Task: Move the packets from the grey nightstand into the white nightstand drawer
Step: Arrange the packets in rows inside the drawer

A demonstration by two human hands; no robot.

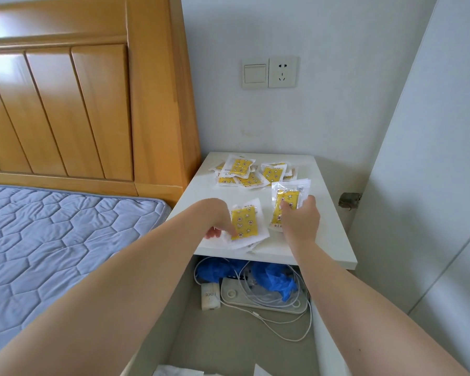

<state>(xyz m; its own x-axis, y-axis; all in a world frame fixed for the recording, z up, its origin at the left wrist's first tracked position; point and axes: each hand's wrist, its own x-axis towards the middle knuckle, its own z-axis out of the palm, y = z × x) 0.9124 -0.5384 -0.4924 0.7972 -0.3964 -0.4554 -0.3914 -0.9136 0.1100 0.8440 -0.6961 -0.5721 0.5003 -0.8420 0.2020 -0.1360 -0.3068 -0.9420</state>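
Gripping two packets at once: my right hand [300, 221] closes thumb and fingers round the right packet [288, 200]; my left hand [219, 221] pinches a corner of the left packet [246, 222], flat on the nightstand top [329, 240] near its front edge. I judge it best to hold the sealed rims, then lower both into the open drawer [228, 343] below. The heap [248, 173] behind remains.

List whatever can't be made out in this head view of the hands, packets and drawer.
All in the head view:
- Print on the piled packets: too small to read.
- How many raised packets the right hand holds: they overlap.
- Which fingers of the left hand lie under the front packet: the packet hides them.
- Drawer: back hidden under the nightstand top, front cut off by the bottom edge.
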